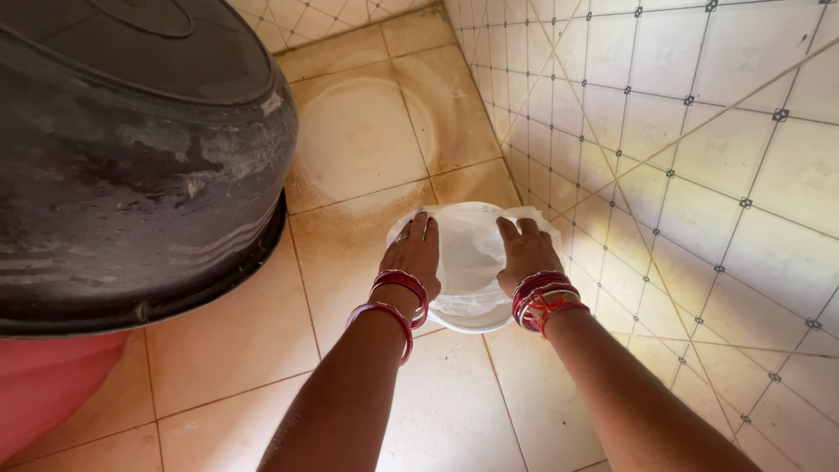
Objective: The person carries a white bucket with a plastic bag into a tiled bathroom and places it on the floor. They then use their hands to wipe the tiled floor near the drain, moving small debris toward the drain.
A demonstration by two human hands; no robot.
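A round white basin [476, 322] sits on the tan tiled floor close to the wall, with a white cloth [470, 249] spread over its top. My left hand [412, 253] lies flat on the cloth's left side, fingers pointing away, a ring on one finger. My right hand [524, 249] presses on the cloth's right side. Both wrists wear red bangles. The inside of the basin is hidden by the cloth.
A large dark, worn tank [131, 149] bulges in at the upper left, with a red surface [44, 385] beneath it. A pale tiled wall [699, 157] rises on the right. A round pale stain [358, 131] marks the floor beyond the basin.
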